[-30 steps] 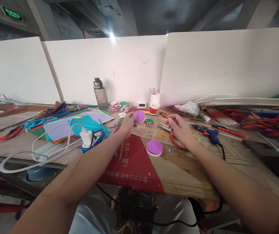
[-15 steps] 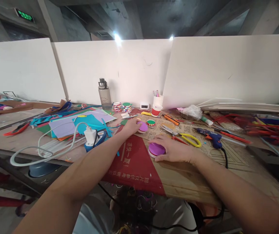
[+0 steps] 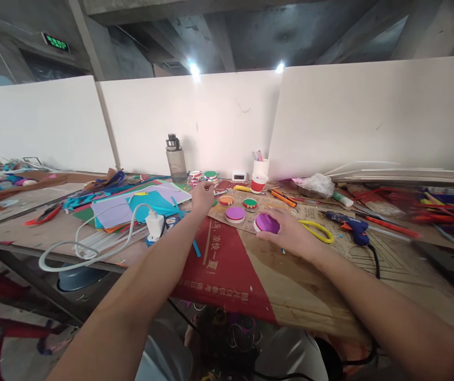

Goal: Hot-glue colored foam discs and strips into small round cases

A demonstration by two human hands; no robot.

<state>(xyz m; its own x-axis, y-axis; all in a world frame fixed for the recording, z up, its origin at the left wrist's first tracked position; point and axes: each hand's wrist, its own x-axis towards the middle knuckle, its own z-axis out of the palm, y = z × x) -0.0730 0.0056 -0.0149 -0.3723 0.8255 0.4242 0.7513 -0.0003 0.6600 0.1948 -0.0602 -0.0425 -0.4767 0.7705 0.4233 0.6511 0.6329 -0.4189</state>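
Observation:
My right hand point(image 3: 288, 230) curls around a round purple-topped disc point(image 3: 267, 223) with a white rim, thumb and fingers at its sides. Left of it a second purple-topped disc point(image 3: 235, 214) lies on the brown paper, touched by neither hand. Farther forward, my left hand point(image 3: 203, 197) reaches out near the stacked green-topped discs point(image 3: 211, 175); its fingers are foreshortened, and what they hold, if anything, is hidden. Between the hands are an orange-topped disc point(image 3: 226, 200) and a green disc with a red-and-white rim point(image 3: 250, 203).
Yellow-handled scissors point(image 3: 318, 232) and a blue glue gun point(image 3: 354, 230) lie to the right. A white charger plug point(image 3: 155, 224) with its cable and coloured paper sheets point(image 3: 116, 210) are at the left. A water bottle point(image 3: 176, 163), a clock point(image 3: 239, 176) and paper cups point(image 3: 259, 182) stand behind.
My left hand has left the purple disc beside it and moved forward toward the stacked discs. My right hand has shifted its purple disc forward, alongside the other one. The view has shifted slightly.

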